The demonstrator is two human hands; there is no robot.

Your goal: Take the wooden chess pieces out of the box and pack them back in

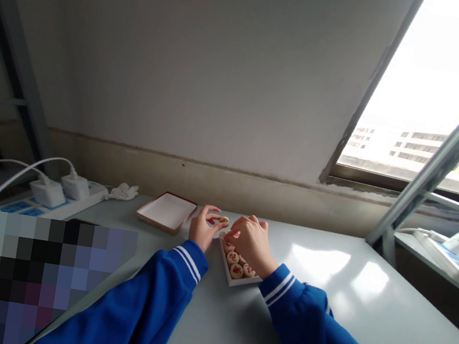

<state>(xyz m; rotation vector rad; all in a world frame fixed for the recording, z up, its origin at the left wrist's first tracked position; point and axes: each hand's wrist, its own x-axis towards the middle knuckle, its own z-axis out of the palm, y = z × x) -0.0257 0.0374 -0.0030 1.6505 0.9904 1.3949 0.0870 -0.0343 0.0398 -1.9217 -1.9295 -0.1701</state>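
Note:
Between the thumb and fingers of my left hand (203,229) is a round wooden Chinese chess piece (224,219), held just left of a white box (236,281). Several more chess pieces with red characters (236,271) lie in that box. My right hand (254,241) reaches over the box with its fingers bent down. A piece with a red mark (237,234) shows at its fingertips; whether the fingers grip it or only touch it is hard to see. The hand hides the right part of the box.
An open box lid (166,211) with a white inside lies behind my left hand. Power strips with plugs and cables (75,195) run along the left, and another strip (453,260) sits at the right. A wall (209,77) closes the desk's back. The lower left is pixelated.

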